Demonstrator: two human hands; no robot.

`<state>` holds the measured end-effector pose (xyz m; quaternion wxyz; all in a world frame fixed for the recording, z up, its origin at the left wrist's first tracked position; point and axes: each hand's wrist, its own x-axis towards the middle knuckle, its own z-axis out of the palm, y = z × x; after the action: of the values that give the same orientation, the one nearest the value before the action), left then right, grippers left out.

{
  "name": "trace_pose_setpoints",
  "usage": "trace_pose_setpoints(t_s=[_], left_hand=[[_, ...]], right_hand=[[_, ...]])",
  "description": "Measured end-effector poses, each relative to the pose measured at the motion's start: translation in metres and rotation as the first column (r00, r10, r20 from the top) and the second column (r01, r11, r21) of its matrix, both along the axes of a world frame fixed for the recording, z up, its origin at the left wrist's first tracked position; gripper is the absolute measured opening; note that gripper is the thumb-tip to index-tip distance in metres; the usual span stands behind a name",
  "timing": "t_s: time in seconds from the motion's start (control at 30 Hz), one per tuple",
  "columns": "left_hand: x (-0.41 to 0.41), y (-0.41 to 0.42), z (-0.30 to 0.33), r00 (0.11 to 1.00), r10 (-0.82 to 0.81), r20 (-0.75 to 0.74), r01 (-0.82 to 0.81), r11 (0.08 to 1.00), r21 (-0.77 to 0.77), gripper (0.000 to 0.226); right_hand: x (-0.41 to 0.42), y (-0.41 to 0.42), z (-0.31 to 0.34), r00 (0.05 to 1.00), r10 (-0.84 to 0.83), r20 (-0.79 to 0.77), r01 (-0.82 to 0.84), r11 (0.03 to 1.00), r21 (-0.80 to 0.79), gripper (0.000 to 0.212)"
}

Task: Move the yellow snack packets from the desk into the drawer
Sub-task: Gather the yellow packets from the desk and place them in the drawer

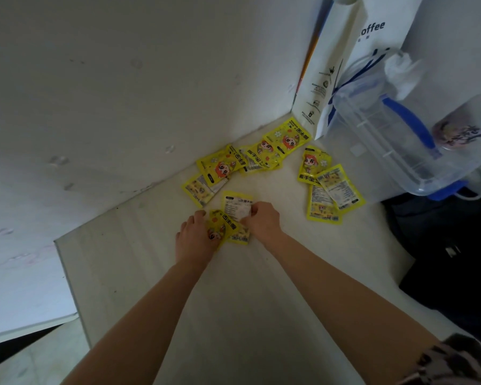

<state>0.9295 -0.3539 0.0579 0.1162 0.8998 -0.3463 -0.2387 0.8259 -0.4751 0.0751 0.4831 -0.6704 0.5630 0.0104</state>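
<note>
White walls meet in a corner behind the pale desk (pixel 233 301), and the yellow snack packets lie scattered near that corner. One group (pixel 245 159) rests close to the wall, a second group (pixel 328 187) lies just beside the clear plastic container (pixel 386 151) with blue handles, and a white paper bag (pixel 345 65) stands behind it. A dark bag (pixel 450 251) sits at the right edge of the desk.

Both hands work on the nearest packets. The left hand (pixel 196 237) has its fingers curled around a face-up packet (pixel 220 226) and holds it at the desk surface. The right hand (pixel 261 220) pinches a face-down packet (pixel 238 207) with its fingertips. These two packets overlap each other, and another one seems to lie under them.

No drawer is visible in this view, so I cannot tell where it is or if it is open. I judge the collecting has only begun, since most packets are not yet picked up.

The packets look smooth and thin, so a stack could slide out of a loose grip during the carry. Packets against the wall or under others may also be missed.
</note>
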Motion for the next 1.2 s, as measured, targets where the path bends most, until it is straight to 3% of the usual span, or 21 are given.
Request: trace_pose_setpoints(t_s=[0.27,0.47,0.73,0.83,1.03,1.2], left_hand=[[-0.006,-0.004,0.01,0.989,-0.135,0.064,0.137,0.99,-0.018,0.027],[0.024,-0.048,0.02,0.995,-0.067,0.078,0.074,0.993,-0.091,0.035],[0.041,-0.078,0.009,0.999,-0.02,0.036,0.02,1.0,-0.005,0.045],[0.034,-0.074,0.003,0.993,-0.065,0.101,0.061,0.997,0.044,0.049],[0.016,-0.06,0.005,0.988,-0.035,0.148,0.033,0.999,0.019,0.039],[0.002,-0.046,0.007,0.989,-0.051,0.137,0.048,0.999,0.025,0.036]], right_hand=[[-0.057,-0.032,0.007,0.987,-0.159,0.021,0.16,0.987,-0.033,0.028],[-0.104,-0.083,0.025,0.975,-0.21,-0.069,0.189,0.956,-0.224,0.036],[-0.142,-0.128,0.013,0.941,-0.024,-0.338,-0.097,0.937,-0.336,0.034],[-0.141,-0.125,0.002,0.906,0.085,-0.415,-0.242,0.908,-0.342,0.038],[-0.14,-0.116,-0.014,0.917,0.028,-0.397,-0.208,0.885,-0.416,0.032],[-0.147,-0.1,-0.017,0.888,0.063,-0.455,-0.303,0.825,-0.477,0.032]])
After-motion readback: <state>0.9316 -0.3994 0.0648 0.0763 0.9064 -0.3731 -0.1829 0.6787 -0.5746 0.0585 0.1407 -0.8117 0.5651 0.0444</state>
